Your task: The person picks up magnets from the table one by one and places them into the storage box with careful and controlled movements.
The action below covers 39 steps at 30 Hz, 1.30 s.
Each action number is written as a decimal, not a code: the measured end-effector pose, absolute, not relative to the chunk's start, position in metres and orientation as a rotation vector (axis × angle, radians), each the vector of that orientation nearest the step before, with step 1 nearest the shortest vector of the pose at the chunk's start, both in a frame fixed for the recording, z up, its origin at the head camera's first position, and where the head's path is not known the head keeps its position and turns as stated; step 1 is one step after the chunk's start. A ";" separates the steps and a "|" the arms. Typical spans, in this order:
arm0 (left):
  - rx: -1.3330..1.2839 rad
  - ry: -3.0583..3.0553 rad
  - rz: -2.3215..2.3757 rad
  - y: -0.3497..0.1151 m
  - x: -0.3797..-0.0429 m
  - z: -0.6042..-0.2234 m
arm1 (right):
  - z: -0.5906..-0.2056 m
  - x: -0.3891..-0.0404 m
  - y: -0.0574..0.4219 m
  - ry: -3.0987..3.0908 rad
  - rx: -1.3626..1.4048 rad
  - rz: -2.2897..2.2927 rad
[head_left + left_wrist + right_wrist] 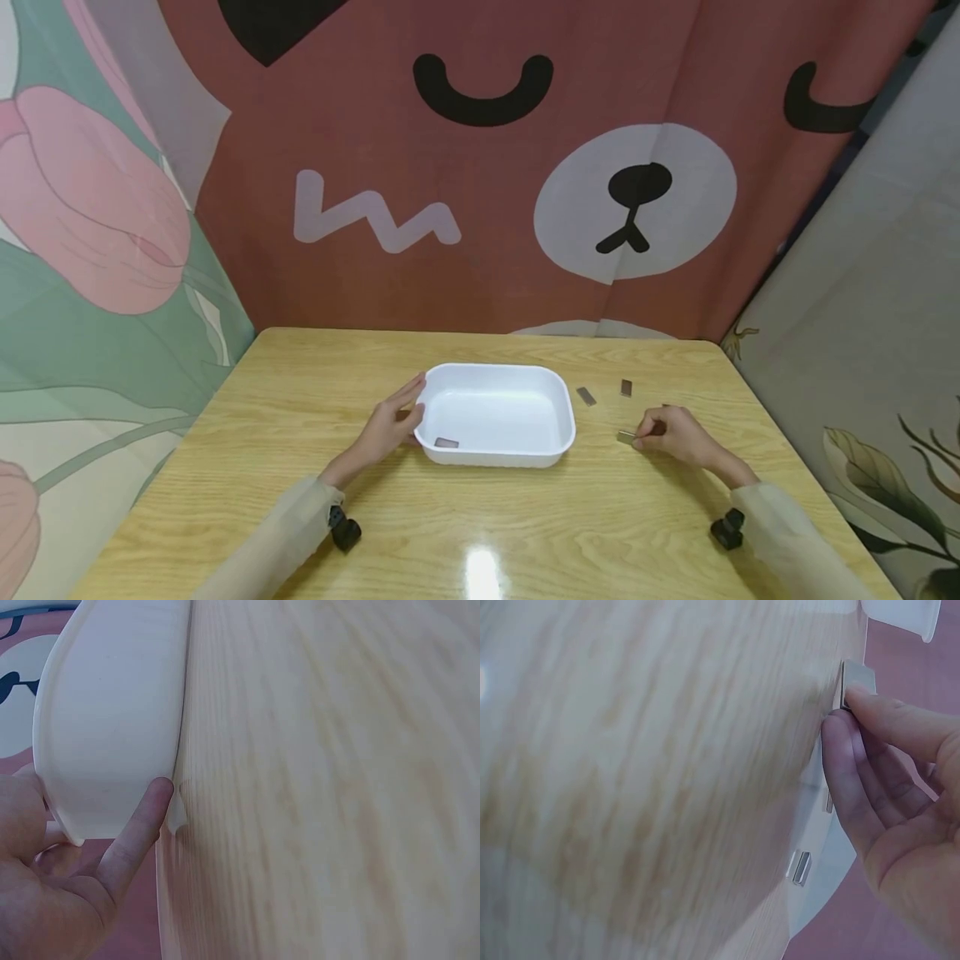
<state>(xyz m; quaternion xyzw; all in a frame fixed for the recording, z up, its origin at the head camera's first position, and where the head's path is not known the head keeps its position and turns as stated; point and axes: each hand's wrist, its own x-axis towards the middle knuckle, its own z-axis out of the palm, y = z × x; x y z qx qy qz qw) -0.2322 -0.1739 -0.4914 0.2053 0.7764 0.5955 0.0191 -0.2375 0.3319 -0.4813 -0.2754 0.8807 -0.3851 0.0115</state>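
Observation:
A white plastic tray point(495, 458) stands on the wooden table. At its left end my left hand point(390, 423) holds the rim and side wall. In the left wrist view, one finger point(139, 840) lies against the outer wall low down by the table. Inside the tray, near the front left corner, rests a small flat metal block point(447, 443). Right of the tray, my right hand point(675, 435) pinches another small metal block point(861, 677) between thumb and fingertips, close above or on the table; contact is unclear.
Two more small metal blocks lie on the table right of the tray, one nearer block point(587, 396) and one farther right block point(626, 387). Patterned curtains point(375, 283) hang behind the table and at both sides. Cameras are strapped to both wrists.

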 end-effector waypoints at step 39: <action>0.618 2.452 1.827 -0.172 -0.231 -0.491 | -0.476 -0.233 0.327 2.659 -0.822 -1.307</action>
